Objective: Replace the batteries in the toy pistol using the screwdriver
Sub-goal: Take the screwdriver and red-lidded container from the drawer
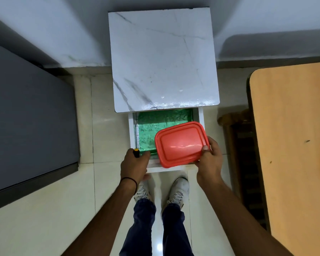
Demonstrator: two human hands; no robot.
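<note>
My left hand (pixel 134 164) grips a screwdriver (pixel 136 152); only its black handle with a yellow end cap sticks out of the fist, at the front left corner of the drawer. My right hand (pixel 209 159) holds a red-lidded plastic box (pixel 181 144) by its right edge, thumb on the lid, tilted above the open drawer (pixel 131 130). The drawer is white and lined with crinkled green foil (pixel 150 124). The toy pistol and batteries are not in view; what the box holds is hidden.
The drawer belongs to a small white marble-topped cabinet (pixel 163 60) against the wall. A dark grey cabinet (pixel 30 117) stands at the left, an orange-brown table (pixel 294 145) at the right with a wooden chair (pixel 242 145) beside it. My feet (pixel 161 191) stand on pale floor tiles.
</note>
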